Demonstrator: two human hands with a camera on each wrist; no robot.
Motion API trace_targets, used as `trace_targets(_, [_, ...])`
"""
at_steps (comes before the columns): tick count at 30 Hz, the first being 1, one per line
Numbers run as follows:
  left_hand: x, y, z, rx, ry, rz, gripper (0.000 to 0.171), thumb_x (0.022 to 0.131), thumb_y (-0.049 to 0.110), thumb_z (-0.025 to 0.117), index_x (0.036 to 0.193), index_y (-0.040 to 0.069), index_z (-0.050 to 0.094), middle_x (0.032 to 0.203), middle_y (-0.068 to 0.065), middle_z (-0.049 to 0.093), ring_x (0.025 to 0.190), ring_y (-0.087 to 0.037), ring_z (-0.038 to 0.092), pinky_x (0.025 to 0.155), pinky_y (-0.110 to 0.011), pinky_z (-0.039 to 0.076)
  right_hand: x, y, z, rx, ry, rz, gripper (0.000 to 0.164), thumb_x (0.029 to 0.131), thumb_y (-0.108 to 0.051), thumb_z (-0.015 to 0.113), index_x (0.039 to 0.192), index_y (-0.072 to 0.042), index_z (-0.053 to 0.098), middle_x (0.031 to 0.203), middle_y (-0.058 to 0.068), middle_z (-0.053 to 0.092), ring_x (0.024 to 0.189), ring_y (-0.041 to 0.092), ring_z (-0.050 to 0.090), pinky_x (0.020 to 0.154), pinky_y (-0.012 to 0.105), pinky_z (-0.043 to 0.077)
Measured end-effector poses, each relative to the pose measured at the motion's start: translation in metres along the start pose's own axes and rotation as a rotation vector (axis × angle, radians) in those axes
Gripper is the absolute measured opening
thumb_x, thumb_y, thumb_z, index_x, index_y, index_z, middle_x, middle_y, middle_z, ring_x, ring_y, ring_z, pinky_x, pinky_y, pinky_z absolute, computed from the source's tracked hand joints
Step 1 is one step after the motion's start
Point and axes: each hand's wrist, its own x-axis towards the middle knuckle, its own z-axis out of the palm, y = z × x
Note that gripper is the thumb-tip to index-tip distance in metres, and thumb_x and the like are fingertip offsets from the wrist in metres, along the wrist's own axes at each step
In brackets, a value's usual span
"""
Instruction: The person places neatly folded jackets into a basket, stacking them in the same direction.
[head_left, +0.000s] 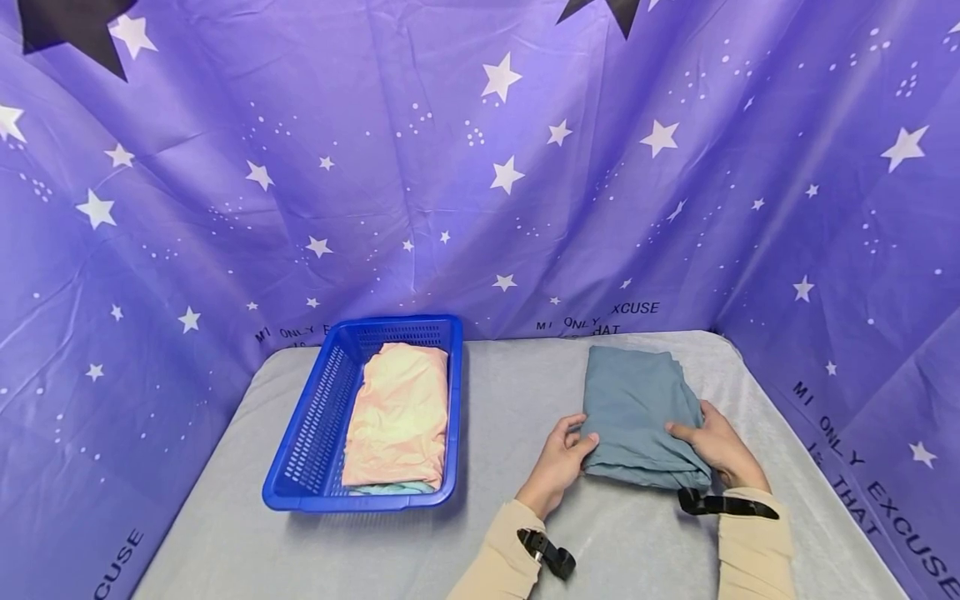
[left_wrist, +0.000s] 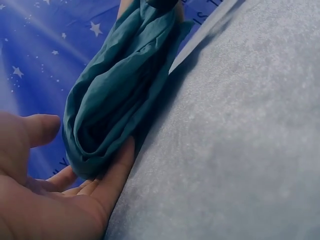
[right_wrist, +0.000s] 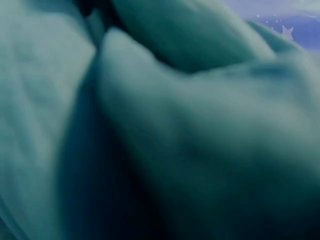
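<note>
A folded blue-green cloth (head_left: 637, 408) lies on the right part of the table, its layered fold facing me. At its left edge, my left hand (head_left: 558, 467) has its fingers tucked under the fold. The left wrist view shows that hand's thumb (left_wrist: 42, 129) raised a little off the cloth (left_wrist: 115, 100). My right hand (head_left: 723, 446) grips the right edge, thumb on top and the other fingers partly hidden behind it. Blurred blue-green fabric (right_wrist: 210, 130) fills most of the right wrist view.
To the left stands a blue plastic basket (head_left: 300, 450) with perforated sides. Inside it a folded peach cloth (head_left: 397, 417) lies over a light green one (head_left: 401, 488). A purple star-printed curtain (head_left: 420, 183) encloses the back and sides of the grey-covered table (head_left: 517, 392).
</note>
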Motion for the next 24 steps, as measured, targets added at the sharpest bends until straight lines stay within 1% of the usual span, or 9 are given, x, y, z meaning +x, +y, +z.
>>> trace_targets(3, [0.001, 0.000, 0.000, -0.020, 0.012, -0.012, 0.039, 0.100, 0.025, 0.065, 0.136, 0.012, 0.056, 0.093, 0.003, 0.065, 0.071, -0.009, 0.049, 0.066, -0.024, 0.039, -0.001, -0.001, 0.000, 0.007, 0.007, -0.033, 0.086, 0.101, -0.023, 0.063, 0.156, 0.014, 0.010, 0.156, 0.042, 0.023, 0.142, 0.058, 0.027, 0.114, 0.067, 0.028])
trace_targets(6, [0.001, 0.000, -0.001, -0.044, 0.025, -0.039, 0.033, 0.099, 0.025, 0.067, 0.128, 0.013, 0.058, 0.093, 0.001, 0.068, 0.070, -0.009, 0.054, 0.063, -0.024, 0.044, -0.004, -0.003, -0.001, 0.034, 0.018, -0.072, 0.083, 0.100, -0.020, 0.065, 0.157, 0.011, 0.013, 0.156, 0.040, 0.026, 0.141, 0.055, 0.030, 0.112, 0.066, 0.030])
trace_targets(8, [0.001, 0.001, -0.002, -0.057, 0.032, -0.057, 0.029, 0.098, 0.026, 0.068, 0.123, 0.014, 0.058, 0.092, 0.000, 0.068, 0.071, -0.009, 0.058, 0.061, -0.024, 0.048, -0.006, -0.006, -0.002, 0.033, 0.027, -0.101, 0.080, 0.100, -0.021, 0.065, 0.157, 0.009, 0.018, 0.154, 0.038, 0.032, 0.136, 0.048, 0.039, 0.109, 0.054, 0.037])
trace_targets(10, [0.001, 0.003, -0.003, -0.068, 0.047, -0.071, 0.026, 0.097, 0.026, 0.069, 0.118, 0.014, 0.059, 0.089, 0.001, 0.067, 0.070, -0.009, 0.059, 0.061, -0.024, 0.050, -0.008, -0.010, -0.002, 0.028, 0.039, -0.132, 0.076, 0.099, -0.022, 0.067, 0.156, 0.007, 0.024, 0.151, 0.034, 0.038, 0.127, 0.029, 0.049, 0.103, 0.037, 0.042])
trace_targets(13, [-0.001, 0.008, -0.004, -0.070, 0.071, -0.077, 0.028, 0.096, 0.027, 0.071, 0.115, 0.014, 0.056, 0.084, 0.004, 0.065, 0.068, -0.008, 0.056, 0.060, -0.024, 0.050, -0.010, -0.016, -0.001, 0.007, 0.066, -0.165, 0.071, 0.098, -0.023, 0.068, 0.154, 0.004, 0.032, 0.147, 0.029, 0.046, 0.114, 0.007, 0.048, 0.091, 0.020, 0.040])
trace_targets(15, [-0.002, 0.011, -0.004, -0.073, 0.097, -0.072, 0.032, 0.094, 0.027, 0.072, 0.117, 0.013, 0.055, 0.084, 0.005, 0.066, 0.065, -0.008, 0.054, 0.059, -0.024, 0.048, -0.011, -0.020, 0.001, 0.007, 0.075, -0.177, 0.071, 0.098, -0.024, 0.069, 0.154, 0.002, 0.034, 0.148, 0.027, 0.046, 0.113, 0.005, 0.046, 0.091, 0.021, 0.039])
trace_targets(19, [-0.001, 0.018, -0.007, -0.100, 0.114, -0.071, 0.047, 0.092, 0.026, 0.073, 0.130, 0.010, 0.051, 0.093, 0.002, 0.071, 0.063, -0.007, 0.056, 0.059, -0.024, 0.047, -0.010, -0.028, 0.006, 0.023, 0.070, -0.183, 0.073, 0.099, -0.025, 0.068, 0.157, -0.002, 0.031, 0.153, 0.024, 0.043, 0.124, 0.017, 0.045, 0.096, 0.026, 0.037])
trace_targets(21, [-0.001, 0.021, -0.010, -0.121, 0.103, -0.082, 0.053, 0.091, 0.026, 0.073, 0.136, 0.008, 0.050, 0.099, 0.001, 0.072, 0.065, -0.007, 0.059, 0.061, -0.024, 0.048, -0.010, -0.031, 0.008, 0.036, 0.070, -0.193, 0.074, 0.099, -0.026, 0.068, 0.158, -0.003, 0.030, 0.154, 0.023, 0.043, 0.124, 0.013, 0.045, 0.096, 0.024, 0.037])
trace_targets(24, [-0.002, 0.027, -0.015, -0.148, 0.073, -0.086, 0.053, 0.091, 0.027, 0.072, 0.137, 0.006, 0.055, 0.103, -0.001, 0.073, 0.071, -0.007, 0.064, 0.066, -0.024, 0.051, -0.010, -0.035, 0.011, 0.056, 0.075, -0.219, 0.073, 0.099, -0.025, 0.068, 0.158, -0.005, 0.031, 0.154, 0.021, 0.043, 0.120, 0.002, 0.044, 0.094, 0.017, 0.037])
